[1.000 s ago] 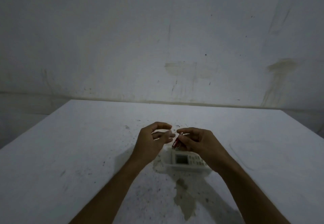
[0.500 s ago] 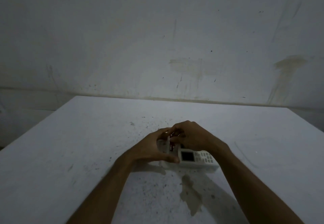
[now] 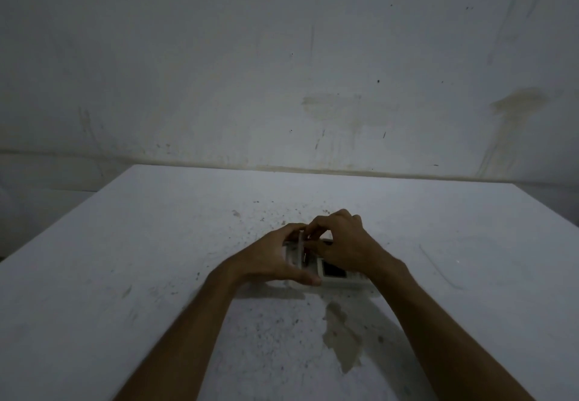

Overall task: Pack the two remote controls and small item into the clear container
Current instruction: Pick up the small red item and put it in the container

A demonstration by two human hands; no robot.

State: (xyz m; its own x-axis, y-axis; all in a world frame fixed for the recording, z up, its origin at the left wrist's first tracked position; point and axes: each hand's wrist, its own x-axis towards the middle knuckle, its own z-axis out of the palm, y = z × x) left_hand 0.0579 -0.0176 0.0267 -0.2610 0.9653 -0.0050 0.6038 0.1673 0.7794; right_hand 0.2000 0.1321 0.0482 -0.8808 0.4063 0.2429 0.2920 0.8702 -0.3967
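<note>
A clear container (image 3: 341, 285) sits on the white table (image 3: 156, 259) in the middle. Inside it lies a white remote control (image 3: 335, 271) with a dark screen. A second white piece (image 3: 301, 251) stands on edge at the container's left end; I cannot tell if it is the other remote. My left hand (image 3: 269, 258) grips the container's left end, thumb along the front wall. My right hand (image 3: 344, 244) hovers over the container with fingertips pinched together at its left part. The small red item is hidden under those fingers.
A brown stain (image 3: 341, 334) marks the table just in front of the container. At the right lies a faint outline of a flat clear piece (image 3: 438, 267), perhaps a lid. A stained wall (image 3: 282, 71) stands behind the table's far edge.
My left hand has closed onto the container's left end. My right hand has brought the small red item down into the container's left part, where its fingers now cover it.
</note>
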